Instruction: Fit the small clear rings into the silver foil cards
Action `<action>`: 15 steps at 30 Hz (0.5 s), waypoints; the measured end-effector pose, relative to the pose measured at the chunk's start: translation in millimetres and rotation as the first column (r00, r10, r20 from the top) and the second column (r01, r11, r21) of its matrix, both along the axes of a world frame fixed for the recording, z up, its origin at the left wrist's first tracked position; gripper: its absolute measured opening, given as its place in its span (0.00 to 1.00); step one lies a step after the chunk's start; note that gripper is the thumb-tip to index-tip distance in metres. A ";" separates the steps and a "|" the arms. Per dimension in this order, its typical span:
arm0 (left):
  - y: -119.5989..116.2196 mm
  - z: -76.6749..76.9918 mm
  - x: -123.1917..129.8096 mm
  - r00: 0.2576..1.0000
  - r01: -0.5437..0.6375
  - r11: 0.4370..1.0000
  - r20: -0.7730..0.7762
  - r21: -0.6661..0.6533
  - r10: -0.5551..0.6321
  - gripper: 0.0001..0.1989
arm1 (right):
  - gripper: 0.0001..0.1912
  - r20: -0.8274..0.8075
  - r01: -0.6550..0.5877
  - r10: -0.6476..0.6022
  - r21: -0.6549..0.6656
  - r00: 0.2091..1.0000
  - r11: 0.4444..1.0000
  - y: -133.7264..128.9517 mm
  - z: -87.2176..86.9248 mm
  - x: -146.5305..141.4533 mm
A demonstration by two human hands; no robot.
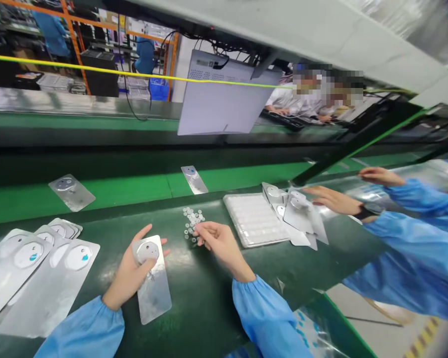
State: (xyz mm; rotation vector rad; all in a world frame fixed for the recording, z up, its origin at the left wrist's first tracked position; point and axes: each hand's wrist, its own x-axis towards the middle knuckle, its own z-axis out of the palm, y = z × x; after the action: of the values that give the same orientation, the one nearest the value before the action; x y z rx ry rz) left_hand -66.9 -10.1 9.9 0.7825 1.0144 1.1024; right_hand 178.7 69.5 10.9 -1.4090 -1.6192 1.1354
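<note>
My left hand [129, 273] holds a silver rectangular plate [155, 293] with rounded corners and a round disc near its top. The thumb lies over the plate's face, and the fingers are behind it. At the edge of a loose cluster of small, clear round pieces [189, 215], my right hand [220, 243] has thumb and fingertips pinched together. Whatever is between those fingertips is too small to make out. Left of my hands, several similar silver plates [56, 293] overlap in a pile, some with a blue spot on the disc.
A clear compartment tray [256, 219] sits right of the cluster, with more plates [298, 214] against it. Single plates lie on the green belt [145, 191] beyond. A co-worker's hands [334, 200] reach in from the right. A monitor [227, 94] hangs ahead.
</note>
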 end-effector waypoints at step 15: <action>-2.1 -0.2 5.3 0.999 -0.034 0.984 -0.012 0.174 0.037 0.13 | 0.21 -0.561 -0.327 0.043 -0.417 0.827 0.848 -44.9 19.6 -54.8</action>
State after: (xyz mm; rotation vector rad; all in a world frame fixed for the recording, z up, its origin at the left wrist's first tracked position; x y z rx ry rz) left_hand -61.6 -12.3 9.7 0.9164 0.9569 1.2292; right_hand 123.9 24.7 30.5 -1.0721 -1.1113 1.9778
